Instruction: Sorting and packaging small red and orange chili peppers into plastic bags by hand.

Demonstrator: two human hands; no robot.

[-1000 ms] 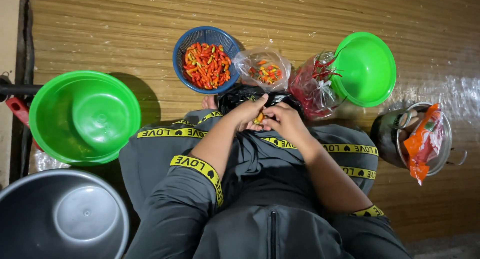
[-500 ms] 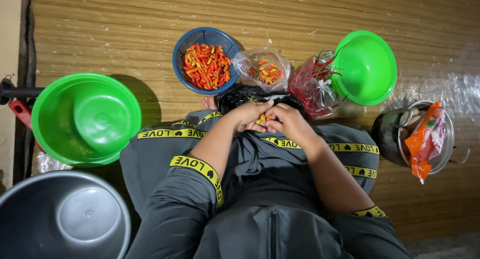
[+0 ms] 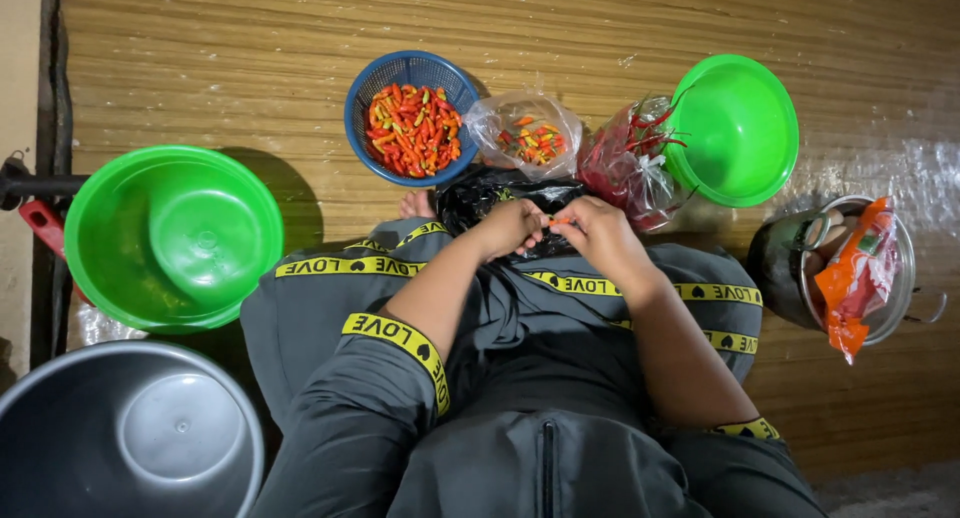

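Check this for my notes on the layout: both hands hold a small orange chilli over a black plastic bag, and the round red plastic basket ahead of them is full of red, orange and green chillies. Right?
Not quite. In the head view the round plastic basket full of chillies is blue, not red. The rest holds: the left hand and right hand meet on a small orange chilli over the black plastic bag.

Probably home floor: chili basket [image 3: 412, 118], basins [image 3: 172, 238]
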